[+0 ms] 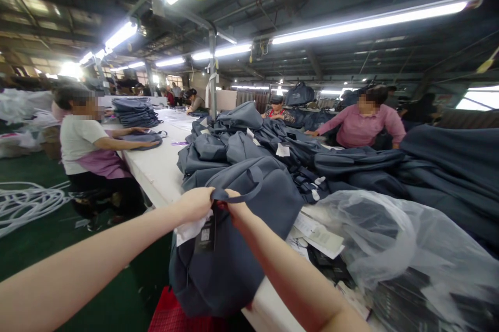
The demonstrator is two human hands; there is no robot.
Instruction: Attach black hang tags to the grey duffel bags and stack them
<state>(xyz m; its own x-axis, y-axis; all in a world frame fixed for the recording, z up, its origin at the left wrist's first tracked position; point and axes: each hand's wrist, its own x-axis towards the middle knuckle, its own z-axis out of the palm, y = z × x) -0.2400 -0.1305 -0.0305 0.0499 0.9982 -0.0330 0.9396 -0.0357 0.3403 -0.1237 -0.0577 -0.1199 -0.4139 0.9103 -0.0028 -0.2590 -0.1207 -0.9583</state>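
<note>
Soft, limp, light-looking bag drooping over table edge. Left hand and right hand both pinched shut on strap, tags dangling. Best grip: strap.

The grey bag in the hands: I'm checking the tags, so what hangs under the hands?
Under the left hand and right hand, a black tag and white paper hang against the grey bag. The print is unreadable.

A slate-blue bag carries a black tag, on a white table over green floor.
</note>
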